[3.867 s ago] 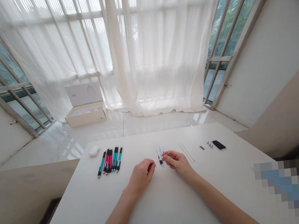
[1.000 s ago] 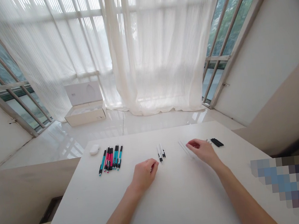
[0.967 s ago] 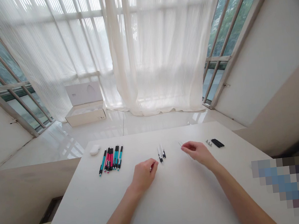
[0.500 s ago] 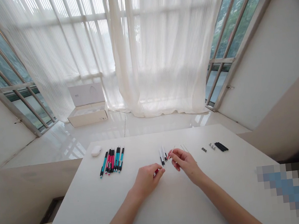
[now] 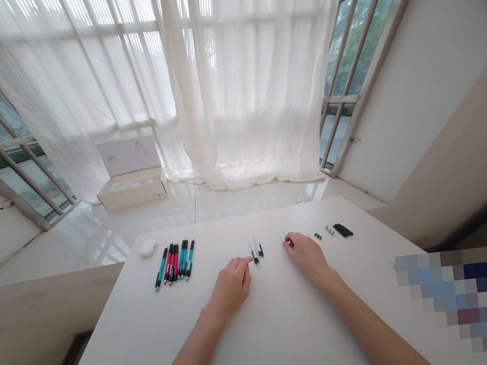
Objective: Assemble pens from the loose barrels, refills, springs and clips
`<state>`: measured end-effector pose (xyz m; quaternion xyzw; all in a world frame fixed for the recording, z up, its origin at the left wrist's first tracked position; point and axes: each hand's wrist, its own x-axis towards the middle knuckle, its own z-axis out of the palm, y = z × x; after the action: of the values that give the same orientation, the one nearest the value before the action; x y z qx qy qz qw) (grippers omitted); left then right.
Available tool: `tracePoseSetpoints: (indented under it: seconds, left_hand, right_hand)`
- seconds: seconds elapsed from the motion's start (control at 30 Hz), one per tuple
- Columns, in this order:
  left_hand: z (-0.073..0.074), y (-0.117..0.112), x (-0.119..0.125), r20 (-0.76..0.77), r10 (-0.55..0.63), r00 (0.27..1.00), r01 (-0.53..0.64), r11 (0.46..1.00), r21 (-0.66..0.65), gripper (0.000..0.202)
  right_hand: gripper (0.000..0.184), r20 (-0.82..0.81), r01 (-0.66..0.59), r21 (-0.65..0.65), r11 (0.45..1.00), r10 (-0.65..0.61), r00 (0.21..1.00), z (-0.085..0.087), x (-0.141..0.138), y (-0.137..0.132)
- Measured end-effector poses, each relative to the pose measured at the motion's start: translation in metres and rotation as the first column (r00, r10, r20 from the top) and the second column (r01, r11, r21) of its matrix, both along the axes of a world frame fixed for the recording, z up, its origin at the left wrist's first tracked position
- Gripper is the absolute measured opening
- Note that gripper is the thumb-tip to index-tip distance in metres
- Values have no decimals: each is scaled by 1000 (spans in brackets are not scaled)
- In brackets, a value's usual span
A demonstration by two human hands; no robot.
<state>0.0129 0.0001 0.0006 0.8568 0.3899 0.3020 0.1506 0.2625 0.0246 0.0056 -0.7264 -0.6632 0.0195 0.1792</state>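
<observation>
My left hand [image 5: 229, 287] rests on the white table, its index finger reaching toward a small group of white pens with black parts [image 5: 256, 251]. Its curled fingers hide whatever they may hold. My right hand [image 5: 306, 255] sits to the right of those pens, its fingertips pinched on a thin refill [image 5: 284, 233] whose tip alone shows. A few dark and grey small pen parts [image 5: 329, 230] and black pieces [image 5: 342, 230] lie further right.
A row of teal and pink pens [image 5: 173, 262] and a white earbud case [image 5: 148, 248] lie on the table's far left. Behind the table, an open white box [image 5: 131, 189] stands on the glossy floor before long sheer curtains. A pixelated patch covers the lower right.
My right hand has drawn back rightward from the white pens, and the thin rods beside it no longer show. My left hand's index finger now stretches toward the pens. The whole view has shifted slightly left.
</observation>
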Motion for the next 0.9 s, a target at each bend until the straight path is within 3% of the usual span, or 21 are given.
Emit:
tracePoseSetpoints:
  seconds: [0.23,0.53,0.9]
  left_hand:
    - [-3,1,1,-12,1,1000,-1,999,35,24]
    - [-4,1,2,-22,52,998,-53,998,-41,16]
    - [3,-1,2,-46,36,998,-37,999,-6,13]
  right_hand:
    - [17,56,32,-7,999,-32,998,-2,1,3]
    - [18,96,69,2,998,-69,993,0,1,2]
    - [23,-4,-160,127,979,162,987,-5,-19,-7]
